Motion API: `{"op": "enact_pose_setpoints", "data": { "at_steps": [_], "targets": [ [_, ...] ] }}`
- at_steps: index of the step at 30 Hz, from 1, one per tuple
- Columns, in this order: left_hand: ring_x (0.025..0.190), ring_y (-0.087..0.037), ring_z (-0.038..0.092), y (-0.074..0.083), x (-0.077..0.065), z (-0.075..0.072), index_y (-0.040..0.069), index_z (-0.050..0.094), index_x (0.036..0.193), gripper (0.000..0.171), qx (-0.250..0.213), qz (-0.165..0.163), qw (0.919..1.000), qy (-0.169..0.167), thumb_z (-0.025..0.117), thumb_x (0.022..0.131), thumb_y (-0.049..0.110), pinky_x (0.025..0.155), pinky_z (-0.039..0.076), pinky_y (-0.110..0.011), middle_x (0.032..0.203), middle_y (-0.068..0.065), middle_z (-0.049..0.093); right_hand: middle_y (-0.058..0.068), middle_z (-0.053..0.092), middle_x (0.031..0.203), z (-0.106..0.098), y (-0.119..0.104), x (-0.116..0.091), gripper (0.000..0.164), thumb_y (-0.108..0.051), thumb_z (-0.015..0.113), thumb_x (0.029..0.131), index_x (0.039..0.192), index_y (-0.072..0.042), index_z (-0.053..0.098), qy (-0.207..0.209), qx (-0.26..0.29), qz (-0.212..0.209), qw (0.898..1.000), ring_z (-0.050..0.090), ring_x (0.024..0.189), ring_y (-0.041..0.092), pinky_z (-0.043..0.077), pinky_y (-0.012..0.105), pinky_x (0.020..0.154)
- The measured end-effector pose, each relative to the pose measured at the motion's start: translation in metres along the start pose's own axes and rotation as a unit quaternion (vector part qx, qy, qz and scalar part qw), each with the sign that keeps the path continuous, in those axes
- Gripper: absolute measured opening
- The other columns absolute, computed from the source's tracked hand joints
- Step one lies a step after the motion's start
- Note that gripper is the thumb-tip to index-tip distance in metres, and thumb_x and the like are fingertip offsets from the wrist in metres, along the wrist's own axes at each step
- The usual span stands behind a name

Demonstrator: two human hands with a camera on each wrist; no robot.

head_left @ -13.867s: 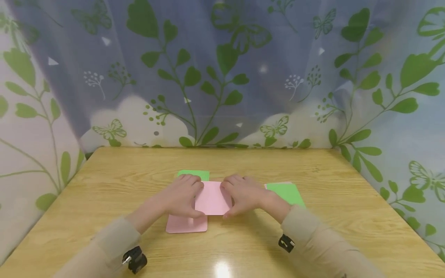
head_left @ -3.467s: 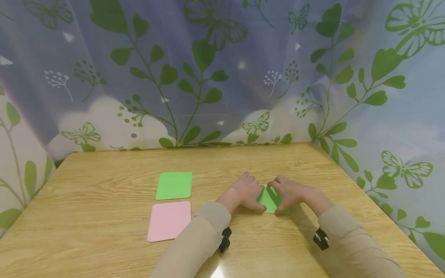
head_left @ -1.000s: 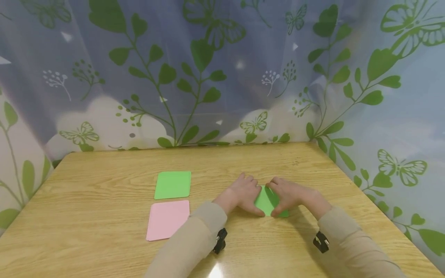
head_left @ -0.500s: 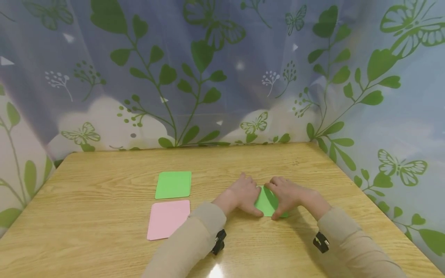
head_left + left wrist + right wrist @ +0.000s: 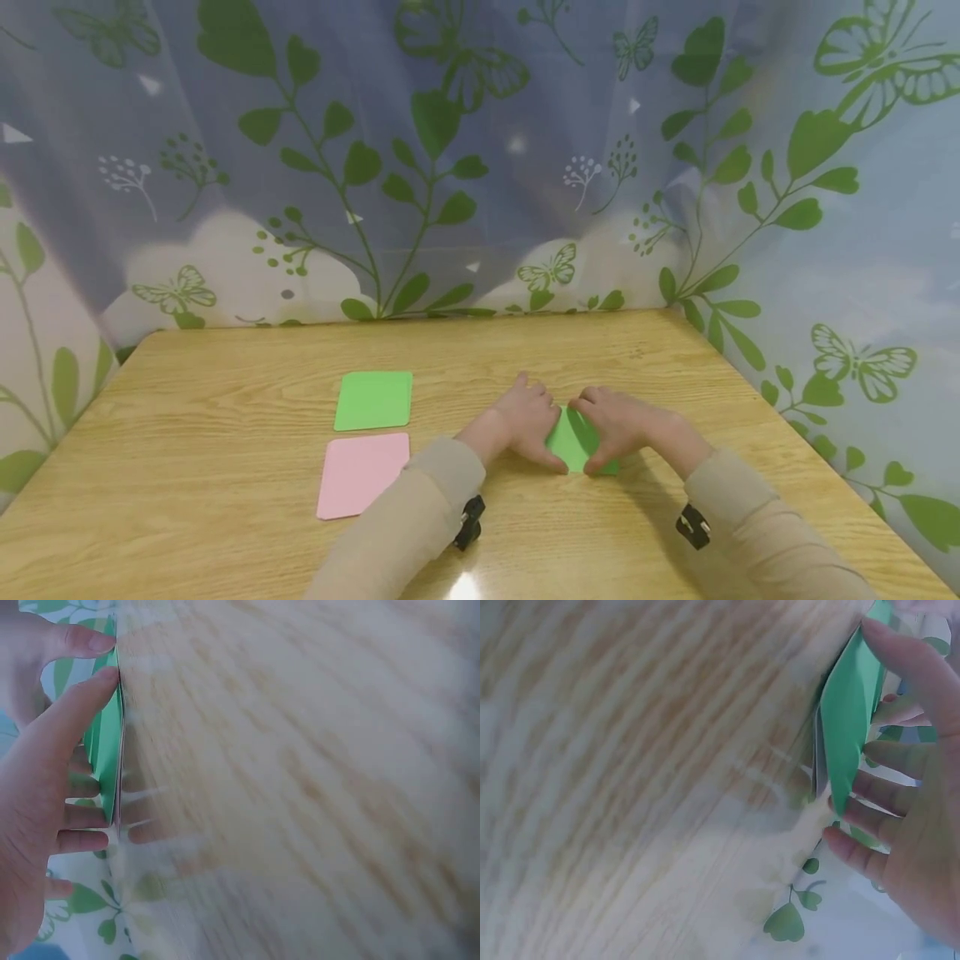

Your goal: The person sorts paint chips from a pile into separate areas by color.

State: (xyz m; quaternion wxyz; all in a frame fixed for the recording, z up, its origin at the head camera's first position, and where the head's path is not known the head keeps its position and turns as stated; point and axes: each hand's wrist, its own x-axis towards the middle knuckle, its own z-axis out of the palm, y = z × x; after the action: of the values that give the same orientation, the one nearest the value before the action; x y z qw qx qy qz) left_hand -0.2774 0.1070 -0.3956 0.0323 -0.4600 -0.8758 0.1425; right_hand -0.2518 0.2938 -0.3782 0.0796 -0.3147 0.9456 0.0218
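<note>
On the wooden table, to the right of centre, a green paper square (image 5: 574, 442) lies between my hands. My left hand (image 5: 527, 425) holds its left side, thumb at the near edge and fingers toward the far edge. The right hand (image 5: 618, 421) holds the right side the same way, its thumb close to the left thumb. In the right wrist view the green paper (image 5: 846, 712) bows slightly, and the edge of another thin sheet (image 5: 819, 754) shows beneath it. Further left lie a second green square (image 5: 373, 400) and, nearer me, a pink square (image 5: 363, 475), partly covered by my left sleeve.
The wooden table (image 5: 225, 467) reaches back to a curtain (image 5: 465, 167) printed with leaves and butterflies. Similar cloth hangs at both sides. A black wrist device (image 5: 469, 523) sits on the left cuff, another black device (image 5: 693, 527) on the right.
Much earlier both hands held a pink square near the middle; now they hold the green one at the right. Over the last second that green square has shifted slightly toward me.
</note>
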Motion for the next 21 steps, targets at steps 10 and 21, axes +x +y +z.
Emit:
{"op": "enact_pose_setpoints", "data": {
  "at_steps": [10, 21],
  "targets": [
    [0.118, -0.019, 0.043, 0.007, -0.001, 0.003, 0.014, 0.050, 0.132, 0.094, -0.003, -0.002, 0.9999, -0.011, 0.038, 0.070, 0.084, 0.105, 0.023, -0.051, 0.123, -0.002, 0.052, 0.005, 0.047, 0.105, 0.004, 0.003, -0.004, 0.082, -0.044, 0.080, 0.064, 0.126, 0.000, 0.048, 0.002, 0.062, 0.005, 0.998, 0.043, 0.091, 0.018, 0.043, 0.034, 0.077],
    [0.121, -0.021, 0.042, 0.008, -0.001, 0.000, 0.013, 0.049, 0.133, 0.090, 0.005, -0.007, 0.9999, -0.011, 0.041, 0.073, 0.080, 0.105, 0.022, -0.052, 0.127, -0.004, 0.051, 0.009, 0.050, 0.104, -0.002, 0.014, -0.010, 0.066, -0.034, 0.076, 0.074, 0.122, 0.003, 0.052, 0.002, 0.098, 0.033, 0.995, 0.051, 0.089, 0.019, 0.046, 0.039, 0.080]
  ]
}}
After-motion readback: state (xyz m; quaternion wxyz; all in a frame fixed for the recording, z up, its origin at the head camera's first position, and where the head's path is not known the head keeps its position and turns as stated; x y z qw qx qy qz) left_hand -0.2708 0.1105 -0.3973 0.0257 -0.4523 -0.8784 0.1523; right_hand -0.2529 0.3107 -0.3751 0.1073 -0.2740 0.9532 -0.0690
